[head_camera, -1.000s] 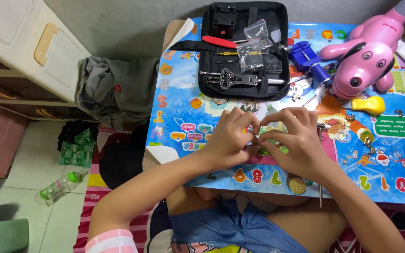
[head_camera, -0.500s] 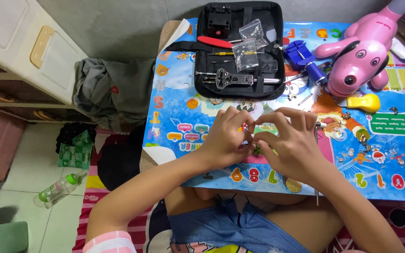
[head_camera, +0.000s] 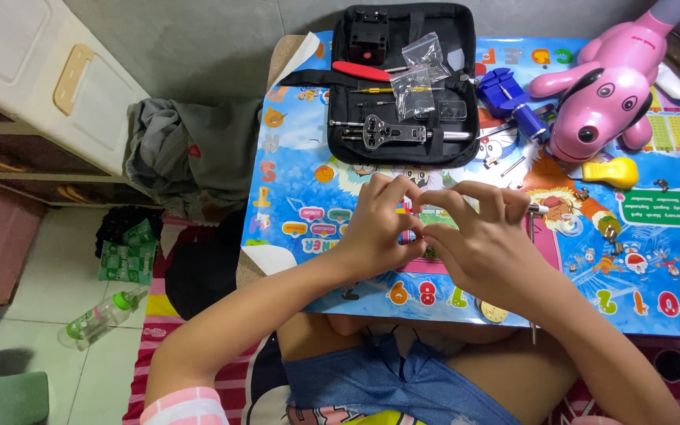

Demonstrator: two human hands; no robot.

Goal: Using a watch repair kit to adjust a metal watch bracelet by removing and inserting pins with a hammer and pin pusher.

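**Between 2 hands, a tiny part at risk**

Between the fingertips of the left hand [head_camera: 375, 228] and right hand [head_camera: 482, 240], both pinched together over the worktop [head_camera: 301, 181], sits a small part, too hidden to identify. A slip could drop it, I judge, among loose bits right of the hands. Beyond them lie a black tool case [head_camera: 403, 86] and pink toy dog [head_camera: 607, 102]; left, tiled floor.

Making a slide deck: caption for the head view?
Both hands, left hand and right hand, meet over a colourful mat.
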